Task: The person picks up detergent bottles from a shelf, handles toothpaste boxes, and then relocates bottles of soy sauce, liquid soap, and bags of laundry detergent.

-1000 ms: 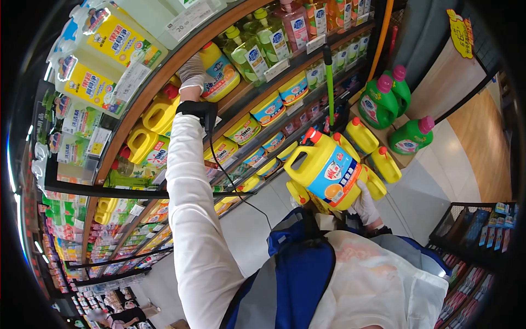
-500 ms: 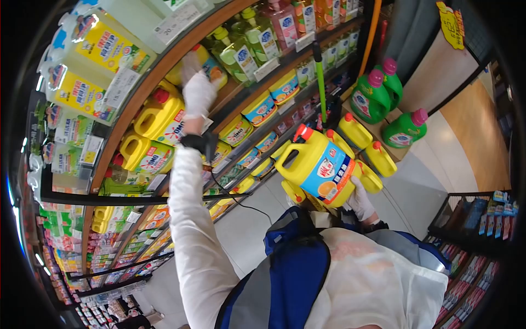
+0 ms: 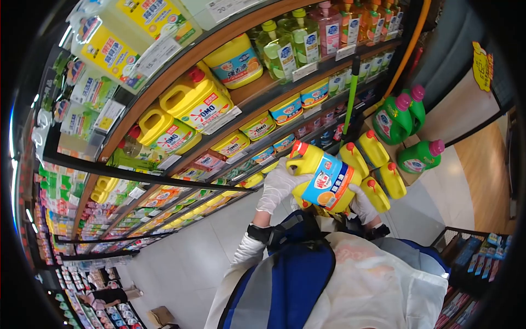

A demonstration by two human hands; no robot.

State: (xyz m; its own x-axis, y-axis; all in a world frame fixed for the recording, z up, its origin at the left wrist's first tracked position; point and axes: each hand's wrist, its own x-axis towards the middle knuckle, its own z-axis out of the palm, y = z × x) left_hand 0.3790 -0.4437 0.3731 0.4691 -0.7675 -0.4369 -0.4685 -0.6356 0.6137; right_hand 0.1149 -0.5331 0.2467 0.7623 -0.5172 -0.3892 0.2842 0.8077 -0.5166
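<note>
Between my gloved hands is a yellow detergent jug [image 3: 329, 181] with a red cap and a blue-and-orange label, tilted in front of my chest. My left hand [image 3: 280, 186] grips its handle side, fingers closed around it. At the base, my right hand [image 3: 365, 205] wraps the lower edge, its fingers partly hidden behind the jug. A similar yellow jug [image 3: 235, 63] stands on the upper shelf, beside yellow OMO jugs [image 3: 200, 104] and green pump bottles [image 3: 276, 49].
Several yellow jugs [image 3: 390, 181] stand low beyond the held one, next to green jugs with pink caps [image 3: 419, 156]. A green pole [image 3: 351, 98] leans by the shelf end. Another rack [image 3: 482, 257] stands at the right. Far lower left, a person [image 3: 112, 296] is visible.
My left hand has come down from the upper shelf onto the held jug, leaving a similar jug on that shelf. My right hand still supports the base. The view has shifted.
</note>
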